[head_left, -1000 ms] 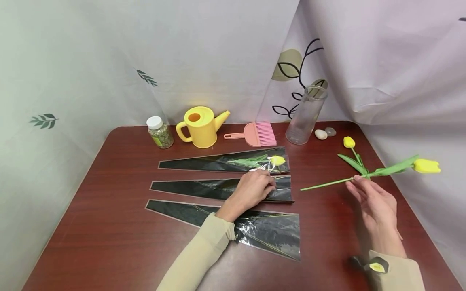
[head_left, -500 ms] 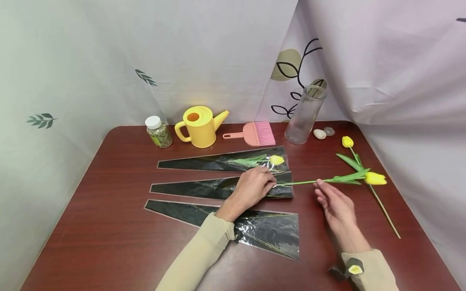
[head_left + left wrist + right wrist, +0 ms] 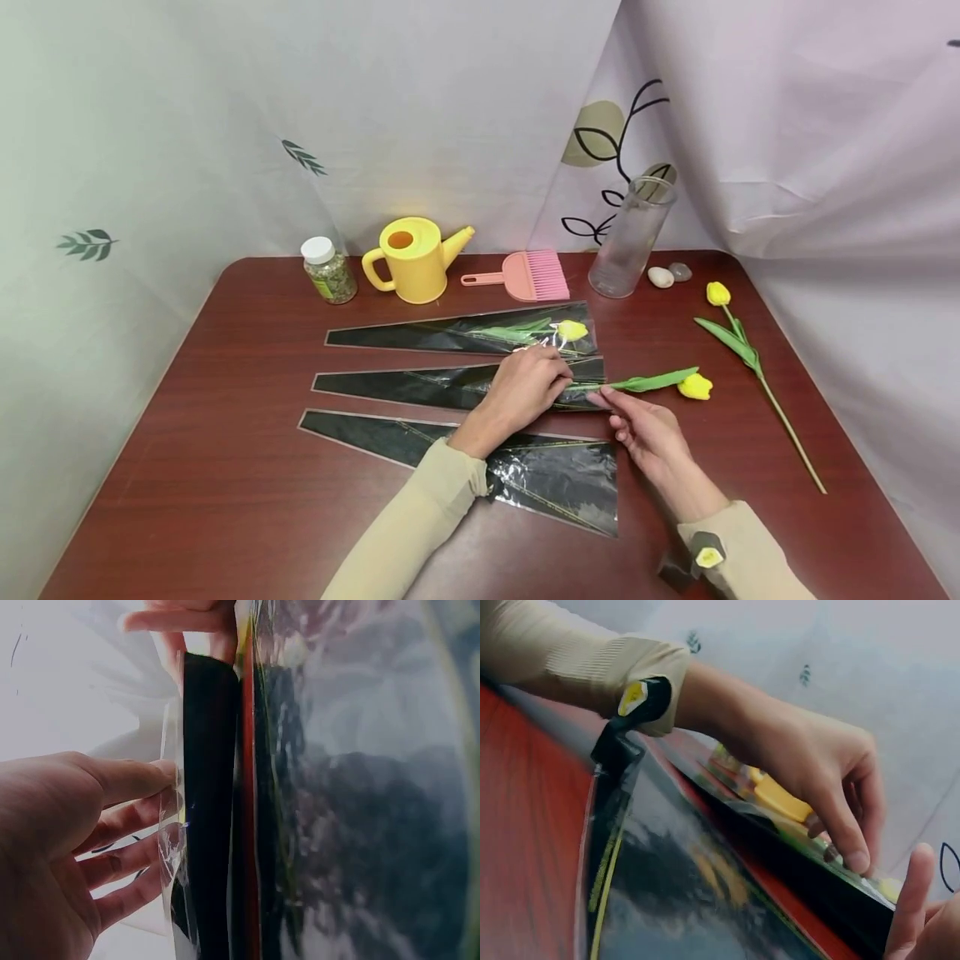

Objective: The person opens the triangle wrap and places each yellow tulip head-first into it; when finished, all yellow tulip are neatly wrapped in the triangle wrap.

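A yellow tulip (image 3: 695, 386) with green leaves lies nearly level, its bloom to the right. My right hand (image 3: 651, 433) pinches its stem at the wide right mouth of the middle black-and-clear flower sleeve (image 3: 397, 388). The stem's end runs in toward the left hand, which hides part of it. My left hand (image 3: 525, 385) rests over that mouth; in the left wrist view its thumb and fingers pinch the sleeve's clear film (image 3: 171, 817). Behind lies an upper sleeve (image 3: 405, 336) with another yellow tulip (image 3: 572, 331) inside. A lower flat sleeve (image 3: 577, 479) passes under the left forearm.
A loose yellow tulip (image 3: 783, 421) lies at the right. Along the back stand a lidded jar (image 3: 330, 279), a yellow watering can (image 3: 420, 267), a pink brush-like dustpan piece (image 3: 517, 277), a tall glass vase (image 3: 626, 250) and two pebbles (image 3: 661, 277).
My right hand has carried the tulip leftward, away from the loose one, and its stem now reaches into the middle sleeve's mouth. My left hand has stayed at the sleeve.
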Available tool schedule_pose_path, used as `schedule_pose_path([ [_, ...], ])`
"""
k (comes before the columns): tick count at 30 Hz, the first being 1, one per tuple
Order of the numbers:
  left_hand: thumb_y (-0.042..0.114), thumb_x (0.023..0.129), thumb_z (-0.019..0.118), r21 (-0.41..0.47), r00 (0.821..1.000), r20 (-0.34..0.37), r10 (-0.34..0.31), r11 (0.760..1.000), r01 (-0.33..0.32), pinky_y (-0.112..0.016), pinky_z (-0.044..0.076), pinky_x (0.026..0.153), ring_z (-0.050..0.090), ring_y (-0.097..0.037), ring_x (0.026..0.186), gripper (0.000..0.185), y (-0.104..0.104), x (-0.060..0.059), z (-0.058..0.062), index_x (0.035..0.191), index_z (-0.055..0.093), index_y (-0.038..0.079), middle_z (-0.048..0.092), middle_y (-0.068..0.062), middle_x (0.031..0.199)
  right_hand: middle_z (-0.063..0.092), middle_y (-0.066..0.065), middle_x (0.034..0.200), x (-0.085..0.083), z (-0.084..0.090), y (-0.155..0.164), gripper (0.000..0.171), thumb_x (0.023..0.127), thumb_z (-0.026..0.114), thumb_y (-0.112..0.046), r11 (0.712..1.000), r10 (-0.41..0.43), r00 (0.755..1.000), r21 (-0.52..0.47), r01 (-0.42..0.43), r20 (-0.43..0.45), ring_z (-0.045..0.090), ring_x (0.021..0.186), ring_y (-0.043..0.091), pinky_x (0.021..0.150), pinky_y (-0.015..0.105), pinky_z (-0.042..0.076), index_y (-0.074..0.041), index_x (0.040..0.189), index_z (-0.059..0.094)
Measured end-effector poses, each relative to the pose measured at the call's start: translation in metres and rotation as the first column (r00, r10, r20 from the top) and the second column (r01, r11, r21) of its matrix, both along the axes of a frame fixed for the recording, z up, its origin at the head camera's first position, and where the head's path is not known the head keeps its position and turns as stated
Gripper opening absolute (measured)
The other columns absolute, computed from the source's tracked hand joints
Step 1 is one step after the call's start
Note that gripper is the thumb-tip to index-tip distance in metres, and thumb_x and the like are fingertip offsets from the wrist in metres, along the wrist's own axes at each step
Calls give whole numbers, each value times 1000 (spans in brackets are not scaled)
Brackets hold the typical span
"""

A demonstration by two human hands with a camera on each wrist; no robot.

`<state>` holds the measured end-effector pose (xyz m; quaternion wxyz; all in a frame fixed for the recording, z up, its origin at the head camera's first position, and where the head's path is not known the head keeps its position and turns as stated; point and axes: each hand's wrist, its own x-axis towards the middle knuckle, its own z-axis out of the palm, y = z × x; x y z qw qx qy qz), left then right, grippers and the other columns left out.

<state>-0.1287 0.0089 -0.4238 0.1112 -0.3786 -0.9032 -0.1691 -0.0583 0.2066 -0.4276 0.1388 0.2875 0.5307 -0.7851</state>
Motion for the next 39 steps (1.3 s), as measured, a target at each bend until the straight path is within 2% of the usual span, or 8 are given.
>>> schedule_pose_path([
  [6,26,92,70,-12,1000,-4,-8,1000,8,-30,49,83,61,-9,92,8,1,-1,-3,95,77,24,65,10,94,73,8,102,7,3,10,41,95,67,-21,973,153,982,188,-131,-108,57,50,5,43,19,45,5,126,62],
  [10,26,92,70,-4,1000,-7,-19,1000,19,-30,49,83,61,-10,92,8,1,-2,-3,95,77,24,65,11,94,72,16,102,4,15,27,41,97,63,-21,853,351,907,479,-207,-233,61,47,14,39,29,48,9,125,60],
  [13,26,92,70,0,1000,-8,-25,1000,25,-29,49,83,61,-9,92,8,0,-2,-2,95,77,24,65,10,94,72,16,96,-4,27,46,30,97,63,-19,667,499,805,735,-122,-319,60,42,20,36,32,46,1,119,67],
  [19,25,92,70,-5,1000,-17,-20,1000,20,-29,49,82,61,-10,90,8,-1,-1,-1,95,77,24,64,10,94,71,-2,77,-34,49,82,14,89,73,-13,120,721,650,967,223,-239,49,44,12,43,26,35,-15,103,76],
  [23,25,92,69,-8,999,-21,-29,1000,29,-29,49,82,60,-10,90,9,-1,-1,-1,95,77,23,65,10,94,71,-4,84,-48,51,102,15,82,78,-12,-83,795,603,975,208,-62,55,61,12,51,34,41,-17,96,78],
  [28,26,92,69,-2,999,-31,-36,999,36,-28,49,83,60,-9,90,9,1,-2,-2,95,78,23,65,10,95,70,-9,88,-51,44,116,15,77,82,-13,-146,848,527,979,143,50,59,84,17,59,39,47,-22,89,78],
  [35,26,92,69,-1,999,-27,-32,999,32,-27,50,80,60,-9,89,9,1,-1,-2,95,78,23,65,10,94,66,-20,82,-50,41,121,26,69,87,-5,-60,927,376,991,117,12,55,77,9,62,25,45,-25,82,77],
  [39,26,92,69,-9,999,-27,-30,1000,29,-27,49,81,60,-9,89,9,1,-1,-2,95,78,23,64,10,94,65,-22,82,-48,43,121,27,70,86,-2,-59,943,331,995,82,29,55,78,9,63,25,46,-25,81,76],
])
